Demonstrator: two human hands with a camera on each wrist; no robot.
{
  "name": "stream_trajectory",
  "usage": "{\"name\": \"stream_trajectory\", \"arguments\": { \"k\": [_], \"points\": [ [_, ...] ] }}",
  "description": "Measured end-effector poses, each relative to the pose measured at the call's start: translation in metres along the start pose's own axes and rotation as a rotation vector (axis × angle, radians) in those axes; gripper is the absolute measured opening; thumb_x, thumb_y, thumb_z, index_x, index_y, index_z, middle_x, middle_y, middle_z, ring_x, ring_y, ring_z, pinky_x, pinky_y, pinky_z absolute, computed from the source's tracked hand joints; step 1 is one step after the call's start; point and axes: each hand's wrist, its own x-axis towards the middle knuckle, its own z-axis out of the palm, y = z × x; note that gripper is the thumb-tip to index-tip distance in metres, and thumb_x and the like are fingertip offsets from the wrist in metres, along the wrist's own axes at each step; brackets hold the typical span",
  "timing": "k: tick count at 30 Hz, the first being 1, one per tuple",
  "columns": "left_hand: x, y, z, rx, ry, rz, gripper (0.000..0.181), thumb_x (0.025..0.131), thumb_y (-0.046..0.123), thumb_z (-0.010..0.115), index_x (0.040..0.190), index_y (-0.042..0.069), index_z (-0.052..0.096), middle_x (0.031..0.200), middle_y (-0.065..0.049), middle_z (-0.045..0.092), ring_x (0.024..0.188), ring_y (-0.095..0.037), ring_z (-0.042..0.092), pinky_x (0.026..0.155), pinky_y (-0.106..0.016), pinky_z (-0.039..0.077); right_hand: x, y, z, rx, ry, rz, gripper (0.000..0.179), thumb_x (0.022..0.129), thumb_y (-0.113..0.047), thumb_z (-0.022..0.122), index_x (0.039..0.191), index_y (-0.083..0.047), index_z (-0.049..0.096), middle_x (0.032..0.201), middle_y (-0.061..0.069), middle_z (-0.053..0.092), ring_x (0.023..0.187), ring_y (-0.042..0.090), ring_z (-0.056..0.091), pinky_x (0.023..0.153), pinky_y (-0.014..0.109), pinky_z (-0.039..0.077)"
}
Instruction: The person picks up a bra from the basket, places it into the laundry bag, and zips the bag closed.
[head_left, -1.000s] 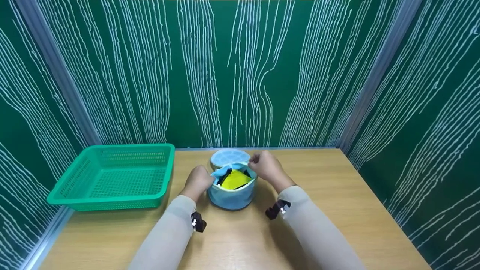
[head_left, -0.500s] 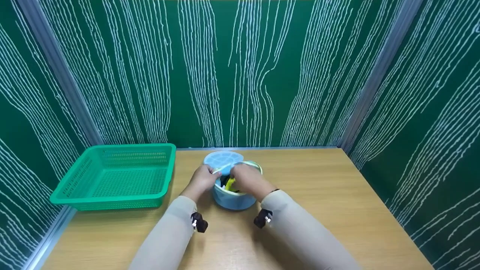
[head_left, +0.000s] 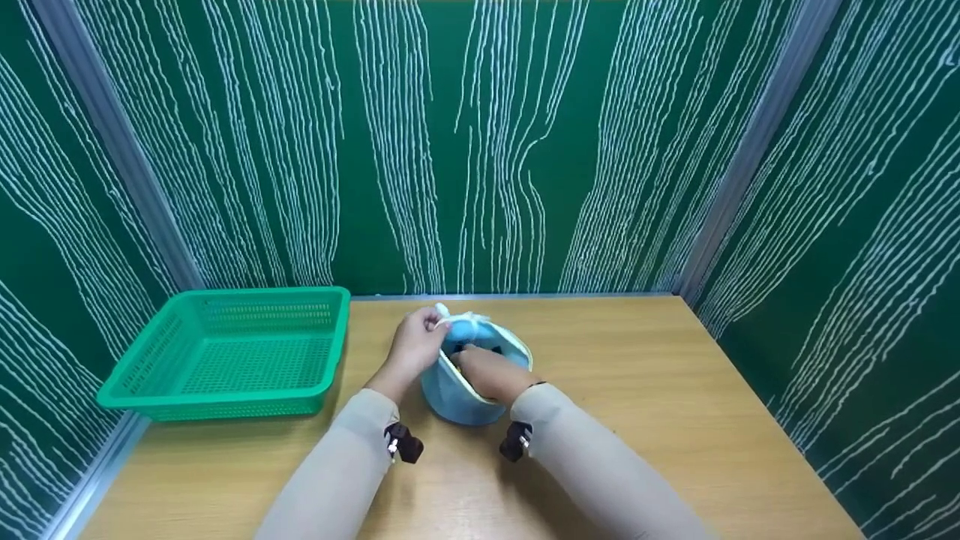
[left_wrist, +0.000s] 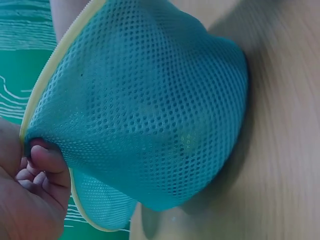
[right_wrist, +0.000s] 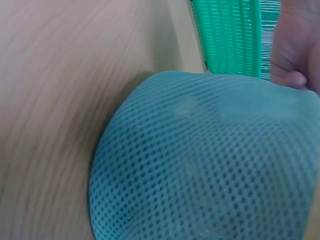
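A round blue mesh laundry bag with a pale yellow zip edge stands unzipped on the table, its mouth pulled up and stretched. My left hand pinches the rim at the far left; in the left wrist view its fingers curl at the zip edge. Below them hangs the bag's lid flap. My right hand reaches down inside the bag, its fingertips hidden, and I cannot tell what they hold. A small dark piece shows beyond it in the bag. Mesh wall fills much of the right wrist view.
A green plastic basket with slotted sides stands to the left of the bag. Wooden tabletop extends to the right and front. Green panels with white wavy lines enclose the back and sides.
My right hand has moved from the rim's right side down into the bag. My left hand has lifted the rim up and back. The yellow item inside is now mostly covered.
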Motion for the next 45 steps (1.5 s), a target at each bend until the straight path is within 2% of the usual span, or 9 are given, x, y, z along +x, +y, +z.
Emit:
{"name": "stream_trajectory", "arguments": {
  "k": [3, 6, 10, 14, 18, 23, 30, 37, 45],
  "points": [
    [0.0, 0.005, -0.002, -0.018, 0.005, 0.026, 0.013, 0.117, 0.022, 0.065, 0.119, 0.01, 0.07, 0.105, -0.006, 0.057, 0.103, -0.025, 0.06, 0.09, -0.039, 0.049, -0.003, 0.002, 0.001, 0.176, -0.022, 0.078, 0.025, 0.121, -0.024, 0.051, 0.129, -0.012, 0.071, 0.116, 0.008, 0.07, 0.105, 0.025, 0.065, 0.104, 0.049, 0.057],
    [-0.001, 0.007, -0.004, -0.027, 0.009, 0.031, 0.014, 0.118, 0.024, 0.064, 0.122, 0.012, 0.07, 0.108, -0.006, 0.059, 0.107, -0.025, 0.061, 0.093, -0.04, 0.051, -0.005, 0.003, 0.001, 0.316, -0.026, 0.142, 0.033, 0.122, -0.035, 0.046, 0.127, -0.014, 0.071, 0.121, 0.008, 0.072, 0.111, 0.026, 0.065, 0.11, 0.054, 0.054],
    [0.001, 0.005, -0.005, -0.023, 0.013, 0.044, 0.015, 0.117, 0.024, 0.066, 0.118, 0.011, 0.071, 0.106, -0.005, 0.06, 0.102, -0.024, 0.06, 0.089, -0.037, 0.05, 0.002, 0.002, 0.006, 0.198, -0.047, 0.108, 0.021, 0.12, -0.024, 0.05, 0.112, -0.015, 0.068, 0.096, -0.001, 0.066, 0.09, 0.017, 0.062, 0.086, 0.038, 0.055],
    [0.001, -0.001, -0.005, 0.008, 0.034, 0.015, 0.017, 0.114, 0.023, 0.071, 0.12, 0.007, 0.074, 0.105, -0.006, 0.061, 0.1, -0.023, 0.058, 0.085, -0.036, 0.05, 0.012, -0.002, 0.009, 0.075, -0.047, 0.087, 0.023, 0.111, -0.01, 0.061, 0.089, -0.016, 0.062, 0.074, -0.006, 0.05, 0.067, 0.013, 0.052, 0.062, 0.03, 0.044],
    [0.0, -0.006, -0.005, 0.048, 0.036, -0.054, 0.024, 0.113, 0.024, 0.072, 0.132, 0.009, 0.077, 0.115, -0.008, 0.066, 0.107, -0.025, 0.061, 0.09, -0.037, 0.055, 0.011, -0.008, -0.001, 0.113, -0.078, 0.16, 0.026, 0.107, -0.014, 0.069, 0.081, -0.015, 0.068, 0.069, -0.004, 0.05, 0.064, 0.018, 0.055, 0.063, 0.034, 0.046],
    [0.002, -0.012, -0.007, 0.087, 0.027, -0.063, 0.025, 0.115, 0.021, 0.069, 0.135, 0.009, 0.078, 0.118, -0.009, 0.069, 0.112, -0.025, 0.063, 0.094, -0.038, 0.057, 0.004, -0.015, -0.026, 0.171, -0.121, 0.214, 0.018, 0.108, -0.022, 0.072, 0.095, -0.012, 0.078, 0.077, 0.001, 0.061, 0.071, 0.021, 0.062, 0.069, 0.037, 0.051],
    [0.007, -0.02, -0.012, 0.12, 0.064, -0.021, 0.023, 0.113, 0.019, 0.072, 0.131, 0.01, 0.083, 0.105, -0.008, 0.065, 0.104, -0.024, 0.06, 0.085, -0.036, 0.05, 0.012, -0.002, -0.049, 0.237, 0.137, 0.121, 0.026, 0.111, -0.022, 0.071, 0.118, 0.0, 0.084, 0.107, 0.011, 0.081, 0.084, 0.017, 0.069, 0.075, 0.034, 0.061],
    [0.009, -0.025, -0.015, 0.086, 0.062, -0.058, 0.024, 0.114, 0.02, 0.07, 0.133, 0.011, 0.082, 0.116, -0.01, 0.069, 0.112, -0.026, 0.06, 0.094, -0.039, 0.054, 0.015, 0.043, -0.048, 0.504, 0.381, 0.251, 0.018, 0.112, -0.019, 0.07, 0.108, -0.006, 0.081, 0.102, 0.01, 0.077, 0.09, 0.022, 0.068, 0.08, 0.038, 0.061],
    [0.008, -0.03, -0.015, 0.109, 0.041, -0.06, 0.027, 0.114, 0.02, 0.07, 0.136, 0.009, 0.081, 0.122, -0.012, 0.072, 0.116, -0.027, 0.062, 0.102, -0.042, 0.056, 0.014, 0.088, -0.025, 0.772, 0.336, 0.414, 0.046, 0.118, -0.031, 0.054, 0.15, -0.002, 0.069, 0.149, 0.024, 0.07, 0.137, 0.037, 0.066, 0.122, 0.053, 0.052]
  ]
}}
